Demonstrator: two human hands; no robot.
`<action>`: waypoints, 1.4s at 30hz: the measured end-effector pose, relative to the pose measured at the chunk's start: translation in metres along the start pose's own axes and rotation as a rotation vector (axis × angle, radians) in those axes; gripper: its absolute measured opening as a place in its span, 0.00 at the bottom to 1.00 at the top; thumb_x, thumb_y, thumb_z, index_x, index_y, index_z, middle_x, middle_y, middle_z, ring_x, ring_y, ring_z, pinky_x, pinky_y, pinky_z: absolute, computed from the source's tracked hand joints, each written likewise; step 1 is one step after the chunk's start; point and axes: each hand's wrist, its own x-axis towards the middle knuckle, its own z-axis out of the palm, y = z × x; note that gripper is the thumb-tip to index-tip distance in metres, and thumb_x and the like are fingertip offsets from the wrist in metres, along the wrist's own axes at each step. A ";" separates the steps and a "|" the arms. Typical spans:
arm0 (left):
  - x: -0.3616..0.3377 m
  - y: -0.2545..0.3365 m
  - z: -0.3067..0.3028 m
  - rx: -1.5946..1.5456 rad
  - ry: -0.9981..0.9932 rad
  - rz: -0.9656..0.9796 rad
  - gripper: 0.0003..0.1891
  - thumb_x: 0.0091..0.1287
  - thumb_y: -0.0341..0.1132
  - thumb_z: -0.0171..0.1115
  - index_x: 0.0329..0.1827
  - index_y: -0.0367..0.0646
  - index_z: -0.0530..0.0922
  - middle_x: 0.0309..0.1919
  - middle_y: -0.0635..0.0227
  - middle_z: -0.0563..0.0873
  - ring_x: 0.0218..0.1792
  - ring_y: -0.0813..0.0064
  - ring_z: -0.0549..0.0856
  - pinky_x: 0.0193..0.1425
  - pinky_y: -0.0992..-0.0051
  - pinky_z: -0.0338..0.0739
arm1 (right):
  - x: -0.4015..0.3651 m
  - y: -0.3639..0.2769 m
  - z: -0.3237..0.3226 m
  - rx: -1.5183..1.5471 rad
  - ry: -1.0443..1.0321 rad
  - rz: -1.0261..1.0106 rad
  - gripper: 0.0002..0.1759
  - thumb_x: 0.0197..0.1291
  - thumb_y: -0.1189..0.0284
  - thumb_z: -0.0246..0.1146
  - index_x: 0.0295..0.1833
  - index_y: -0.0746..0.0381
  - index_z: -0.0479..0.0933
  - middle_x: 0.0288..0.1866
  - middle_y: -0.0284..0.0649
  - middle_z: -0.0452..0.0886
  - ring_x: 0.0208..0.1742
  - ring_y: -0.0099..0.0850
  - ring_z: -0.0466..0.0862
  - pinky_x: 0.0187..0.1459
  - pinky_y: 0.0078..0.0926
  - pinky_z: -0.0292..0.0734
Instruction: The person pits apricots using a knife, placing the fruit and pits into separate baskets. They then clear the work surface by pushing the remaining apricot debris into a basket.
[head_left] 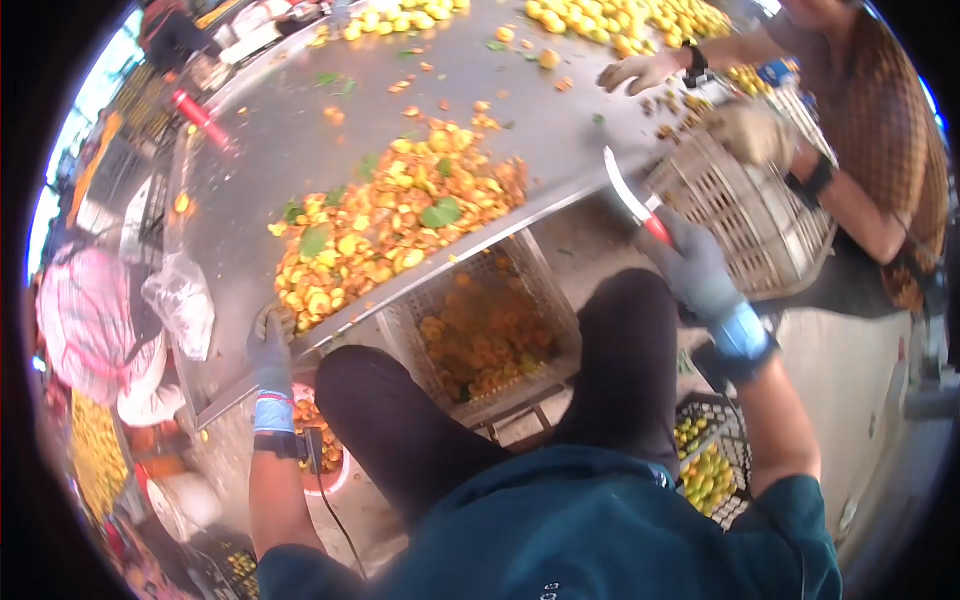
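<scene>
My right hand [697, 268], in a grey glove, grips a curved knife [627, 190] by its red handle. The blade points up and away, just past the table's near edge. My left hand [271, 340], also gloved, is at the near edge of the metal table [270, 130], against the left end of a heap of cut yellow-orange fruit [390, 225]. Its fingers are curled, and what they hold, if anything, is hidden. Green leaves [441, 212] lie among the fruit.
Below the table edge, between my knees, a crate [400, 345] holds brownish fruit pieces. A pink-rimmed tub [335, 478] stands by my left forearm. At right, a co-worker [880, 130] in gloves has a hand on a pale crate [760, 225]. Whole yellow fruit [630, 22] lies at the far side.
</scene>
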 end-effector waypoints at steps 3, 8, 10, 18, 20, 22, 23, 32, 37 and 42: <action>0.000 -0.007 -0.005 -0.123 0.159 0.103 0.18 0.74 0.36 0.51 0.59 0.34 0.74 0.53 0.58 0.82 0.44 0.71 0.85 0.50 0.75 0.80 | 0.127 0.018 0.061 -0.028 0.033 -0.014 0.20 0.63 0.58 0.60 0.52 0.62 0.78 0.37 0.54 0.82 0.42 0.51 0.82 0.44 0.41 0.75; 0.003 -0.024 -0.024 0.077 0.172 0.063 0.17 0.72 0.33 0.52 0.60 0.33 0.74 0.59 0.56 0.77 0.52 0.68 0.81 0.56 0.71 0.76 | 0.230 0.050 0.116 -0.554 -0.045 0.133 0.21 0.63 0.54 0.57 0.50 0.60 0.78 0.40 0.54 0.83 0.45 0.51 0.83 0.51 0.48 0.75; 0.000 0.012 -0.025 0.128 0.100 -0.066 0.17 0.71 0.31 0.53 0.61 0.33 0.74 0.59 0.54 0.77 0.57 0.62 0.78 0.62 0.67 0.72 | 0.237 0.041 0.111 -0.664 -0.201 0.180 0.24 0.62 0.54 0.58 0.54 0.61 0.76 0.48 0.53 0.82 0.50 0.51 0.81 0.54 0.46 0.75; 0.012 0.019 -0.017 0.445 -0.107 -0.142 0.16 0.70 0.25 0.48 0.58 0.33 0.75 0.58 0.53 0.79 0.61 0.58 0.77 0.67 0.63 0.68 | 0.335 -0.012 0.173 -0.118 -0.226 -0.460 0.25 0.65 0.65 0.59 0.66 0.61 0.70 0.65 0.54 0.72 0.64 0.49 0.74 0.64 0.40 0.70; 0.015 0.019 -0.015 0.466 -0.127 -0.192 0.16 0.70 0.26 0.48 0.58 0.33 0.76 0.59 0.52 0.79 0.62 0.57 0.76 0.69 0.62 0.66 | 0.369 0.003 0.214 -0.116 -0.159 -0.491 0.23 0.67 0.68 0.57 0.67 0.60 0.69 0.66 0.55 0.71 0.64 0.49 0.74 0.66 0.40 0.69; 0.015 0.022 -0.014 0.417 -0.120 -0.162 0.17 0.70 0.28 0.45 0.57 0.33 0.76 0.59 0.52 0.79 0.63 0.56 0.75 0.70 0.61 0.64 | 0.373 -0.005 0.243 -0.176 -0.070 -0.673 0.23 0.68 0.69 0.55 0.66 0.62 0.69 0.67 0.52 0.71 0.63 0.48 0.75 0.65 0.37 0.70; 0.017 0.026 -0.013 0.427 -0.135 -0.168 0.17 0.71 0.30 0.44 0.57 0.33 0.76 0.59 0.52 0.79 0.64 0.54 0.74 0.72 0.59 0.62 | 0.361 -0.024 0.254 0.346 -0.313 -0.485 0.22 0.70 0.70 0.53 0.66 0.65 0.70 0.68 0.47 0.70 0.65 0.46 0.73 0.67 0.38 0.68; 0.028 0.034 -0.012 0.528 -0.147 -0.065 0.17 0.72 0.32 0.43 0.54 0.32 0.76 0.57 0.52 0.79 0.61 0.49 0.76 0.70 0.57 0.66 | 0.419 -0.025 0.253 0.241 -0.120 -0.416 0.18 0.69 0.71 0.53 0.61 0.62 0.75 0.64 0.46 0.74 0.61 0.44 0.77 0.63 0.32 0.70; 0.026 0.034 -0.013 0.531 -0.134 -0.169 0.17 0.68 0.30 0.45 0.54 0.33 0.77 0.58 0.51 0.79 0.62 0.49 0.75 0.70 0.57 0.65 | 0.380 -0.066 0.331 0.462 -0.472 -0.435 0.17 0.68 0.71 0.55 0.60 0.64 0.73 0.64 0.40 0.76 0.63 0.35 0.75 0.57 0.34 0.74; 0.030 0.044 -0.015 0.503 -0.113 -0.134 0.18 0.68 0.33 0.46 0.55 0.35 0.78 0.58 0.51 0.79 0.62 0.49 0.75 0.69 0.56 0.66 | 0.386 -0.080 0.295 1.379 -0.751 0.185 0.25 0.72 0.65 0.49 0.73 0.56 0.62 0.71 0.41 0.69 0.69 0.37 0.71 0.69 0.37 0.66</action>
